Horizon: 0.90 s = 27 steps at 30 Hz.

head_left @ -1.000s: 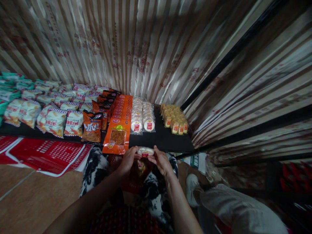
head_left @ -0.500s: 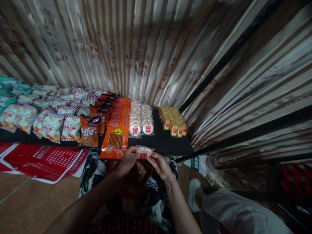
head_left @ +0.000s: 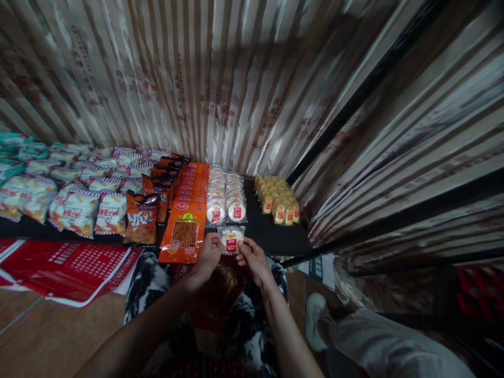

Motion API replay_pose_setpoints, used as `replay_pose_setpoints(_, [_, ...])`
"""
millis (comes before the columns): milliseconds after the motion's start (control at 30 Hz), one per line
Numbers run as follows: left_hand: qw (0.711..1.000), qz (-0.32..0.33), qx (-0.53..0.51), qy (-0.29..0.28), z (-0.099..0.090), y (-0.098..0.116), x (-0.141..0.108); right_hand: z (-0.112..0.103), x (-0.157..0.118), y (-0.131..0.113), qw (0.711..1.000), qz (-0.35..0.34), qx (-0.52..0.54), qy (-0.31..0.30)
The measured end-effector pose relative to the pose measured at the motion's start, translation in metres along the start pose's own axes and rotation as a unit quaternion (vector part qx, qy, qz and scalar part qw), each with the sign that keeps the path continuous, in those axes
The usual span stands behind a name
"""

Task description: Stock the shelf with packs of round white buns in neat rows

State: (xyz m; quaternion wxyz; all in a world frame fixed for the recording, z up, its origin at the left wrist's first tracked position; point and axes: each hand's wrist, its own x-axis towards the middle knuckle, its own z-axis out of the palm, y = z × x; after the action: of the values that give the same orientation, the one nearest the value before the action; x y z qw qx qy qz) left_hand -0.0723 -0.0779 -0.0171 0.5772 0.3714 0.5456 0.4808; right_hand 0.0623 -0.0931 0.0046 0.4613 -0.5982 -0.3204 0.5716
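Observation:
Between my two hands is a wrapped rice cracker point(head_left: 231, 241), round and white, with a red label in a clear packet. My left hand point(head_left: 208, 256) pinches its left edge, and my right hand point(head_left: 254, 258) grips its right edge. The packet is tipped up so its label faces me, just over the shelf's front edge. Beyond it, two rows of similar white rice crackers point(head_left: 236, 210) stand on the black shelf point(head_left: 260, 233). To their left lie overlapping orange snack packets point(head_left: 185, 231), the front one with a window showing brown sticks.
Small yellow packaged cakes point(head_left: 280, 212) stand on the right of the shelf. Brown-orange snack bags point(head_left: 142, 218) and white snack bags point(head_left: 79, 210) fill the left. A red basket point(head_left: 79, 268) sits below. Another person's leg point(head_left: 378, 336) is at lower right, near a black bar point(head_left: 394, 220).
The rice cracker packet has been tilted upright so that its face and label show more fully. Both hands stay on it. The whole view has shifted slightly.

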Motion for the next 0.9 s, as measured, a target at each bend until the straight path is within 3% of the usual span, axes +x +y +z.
replay_pose_setpoints(200, [0.999,-0.010,0.028,0.027,0.006,0.011,0.007,-0.009,0.020,0.005,0.983,-0.071,-0.167,0.026])
replay_pose_setpoints(333, [0.997,-0.015,0.073,0.014,0.014,0.022,0.011,-0.017,0.035,0.007,0.967,-0.134,-0.211,0.049])
replay_pose_setpoints(633, [0.985,0.014,0.173,-0.005,0.029,0.028,0.024,-0.022,0.053,0.001,0.966,-0.123,-0.218,0.070])
replay_pose_setpoints(900, [0.954,0.105,0.280,-0.012,0.041,0.021,0.034,-0.020,0.064,-0.010,0.961,-0.121,-0.228,0.095])
